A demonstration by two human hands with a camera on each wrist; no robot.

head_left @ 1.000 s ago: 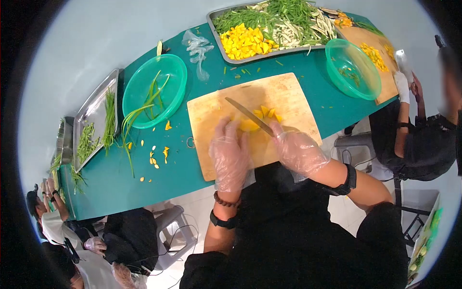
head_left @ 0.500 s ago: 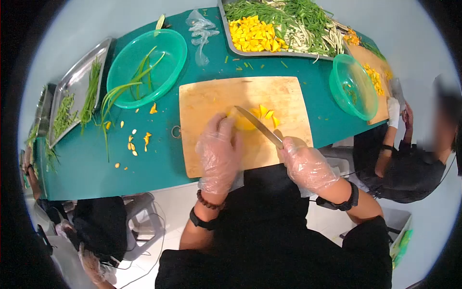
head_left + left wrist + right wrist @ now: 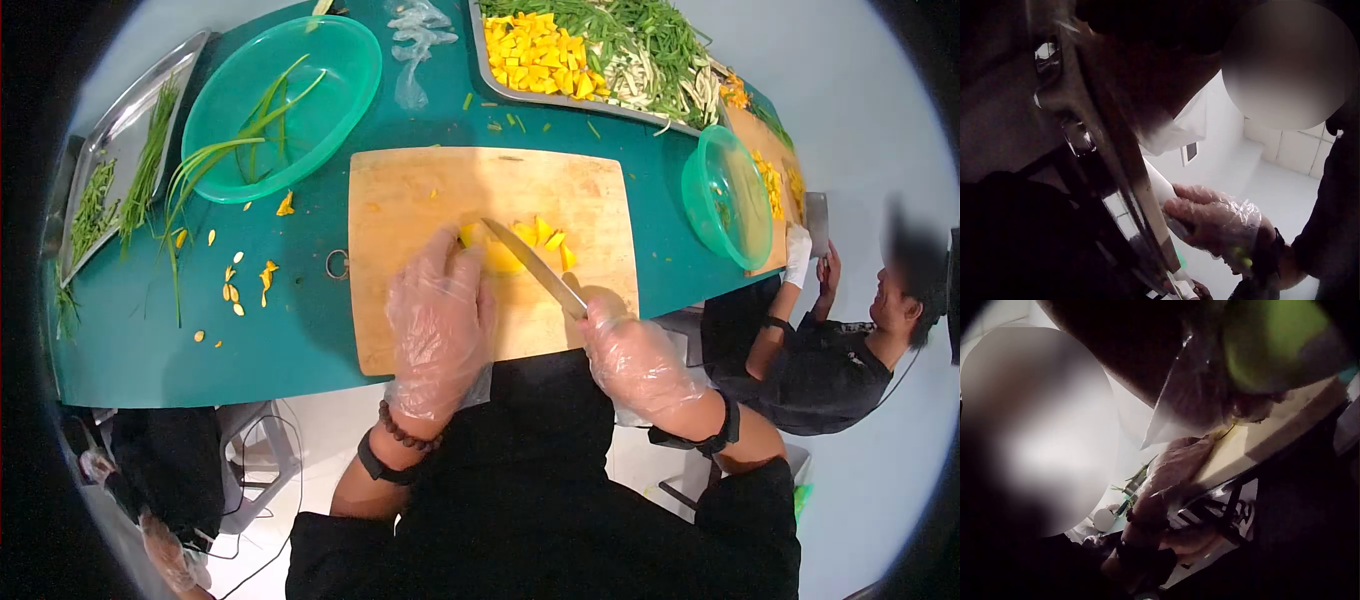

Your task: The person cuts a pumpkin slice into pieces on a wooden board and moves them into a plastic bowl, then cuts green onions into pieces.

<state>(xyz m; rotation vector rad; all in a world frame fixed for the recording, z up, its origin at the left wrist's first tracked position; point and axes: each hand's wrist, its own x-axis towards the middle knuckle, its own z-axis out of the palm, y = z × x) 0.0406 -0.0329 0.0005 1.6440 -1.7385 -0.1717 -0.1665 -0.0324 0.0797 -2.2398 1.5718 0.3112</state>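
Note:
On the wooden cutting board (image 3: 400, 190) lies a yellow pumpkin piece (image 3: 502, 259), partly hidden under the blade. My left hand (image 3: 437, 325), in a clear plastic glove, holds it at its left side with bent fingers. My gloved right hand (image 3: 643, 362) grips a knife (image 3: 540, 268), whose blade slants up and left across the piece. Several cut pumpkin chunks (image 3: 545, 234) lie just right of the blade. The left wrist view shows the right hand (image 3: 1213, 219) around the handle; in the dark right wrist view, the left hand (image 3: 1179, 465) is at the board.
Behind the board is a metal tray (image 3: 600, 108) of cut vegetables. Green basins stand left (image 3: 325, 150) and right (image 3: 705, 225). A steel tray (image 3: 120, 140) with green stalks lies far left, near scattered seeds (image 3: 232, 285). Another person (image 3: 830, 360) works at the right.
The head view has shifted, so the board appears farther left. The blade remains over the pumpkin piece, with both hands staying close to it.

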